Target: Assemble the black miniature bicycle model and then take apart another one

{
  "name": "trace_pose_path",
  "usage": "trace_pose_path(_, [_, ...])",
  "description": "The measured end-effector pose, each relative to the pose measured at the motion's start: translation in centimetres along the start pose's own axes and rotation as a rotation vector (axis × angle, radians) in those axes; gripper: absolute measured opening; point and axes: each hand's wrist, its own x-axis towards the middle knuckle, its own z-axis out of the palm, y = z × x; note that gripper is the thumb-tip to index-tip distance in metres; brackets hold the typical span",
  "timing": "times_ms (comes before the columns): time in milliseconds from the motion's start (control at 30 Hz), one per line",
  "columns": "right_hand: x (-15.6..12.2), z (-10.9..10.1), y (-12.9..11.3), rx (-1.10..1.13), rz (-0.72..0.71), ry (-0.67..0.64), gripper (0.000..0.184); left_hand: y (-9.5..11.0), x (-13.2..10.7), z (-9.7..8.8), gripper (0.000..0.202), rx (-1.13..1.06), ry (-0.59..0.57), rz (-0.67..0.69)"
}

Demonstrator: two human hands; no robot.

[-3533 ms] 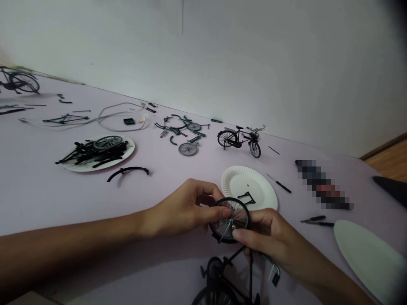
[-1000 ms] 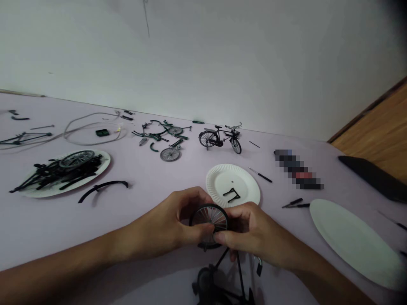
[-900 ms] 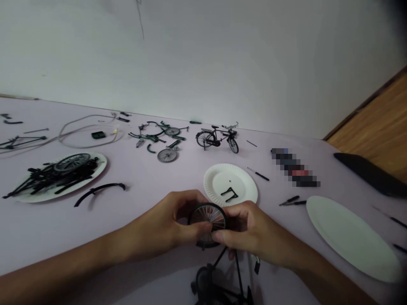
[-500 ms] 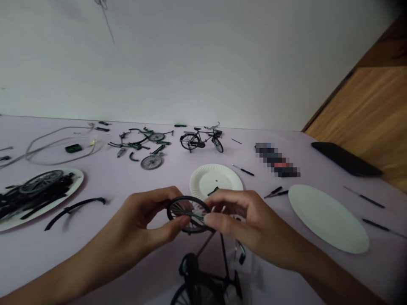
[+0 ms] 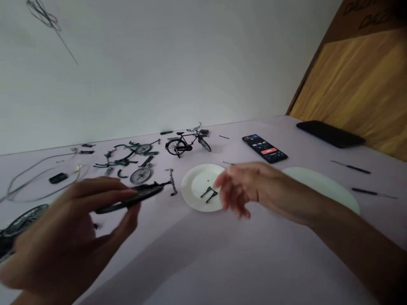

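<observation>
My left hand (image 5: 82, 224) grips a dark miniature bicycle (image 5: 143, 195) by a wheel seen nearly edge-on, thumb below and fingers above. Silvery handlebars (image 5: 172, 182) stick out at its right end; the hand hides much of the rest. At the right rim of a white paper plate (image 5: 189, 197) hovers my right hand (image 5: 254, 186), its fingers loosely bent and apart, nothing visible in them. On that plate lie a small dark U-shaped part (image 5: 210, 194) and a tiny speck.
An assembled miniature bicycle (image 5: 184, 145) stands near the wall. Loose bicycle parts (image 5: 140, 148) lie to its left. A phone (image 5: 264, 148) showing a timer, a second white plate (image 5: 337, 195), screwdrivers (image 5: 361, 169) and a black case (image 5: 330, 134) occupy the right side.
My left hand has carried the bicycle leftward and turned its wheel edge-on. My right hand has let go of the wheel and moved right, beside the paper plate. The view has shifted.
</observation>
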Motion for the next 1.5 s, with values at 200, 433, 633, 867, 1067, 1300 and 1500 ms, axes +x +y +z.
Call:
trace_pose_path(200, [-0.2, 2.3, 2.6, 0.393, 0.480, -0.541, 0.061, 5.4, -0.1, 2.9, 0.019, -0.016, -0.082, 0.168])
trace_pose_path(433, [0.4, 4.0, 5.5, 0.702, 0.493, -0.350, 0.039, 6.7, -1.0, 2.9, 0.029, -0.042, -0.306, 0.543])
trace_pose_path(633, [0.3, 4.5, 5.2, 0.446, 0.513, -0.141, 0.022, 8.3, -2.3, 4.3, 0.016, -0.051, -0.275, 0.628])
trace_pose_path(867, [0.3, 3.9, 5.8, 0.240, 0.431, -0.315, 0.027, 6.0, -0.2, 3.7, 0.014, -0.089, -0.239, 0.455])
trace_pose_path(1067, [0.1, 3.7, 5.8, 0.186, 0.398, -0.435, 0.031, 3.7, 1.3, 3.8, 0.015, -0.014, -0.227, 0.305])
trace_pose_path(1300, [0.3, 3.6, 6.1, 0.108, 0.362, -0.398, 0.028, 2.7, 1.1, 4.5, 0.013, -0.033, -0.255, 0.225])
trace_pose_path(1500, [0.2, 3.2, 6.5, -0.064, 0.351, -0.423, 0.033, 2.0, 1.2, 4.9, 0.011, -0.005, -0.309, 0.192])
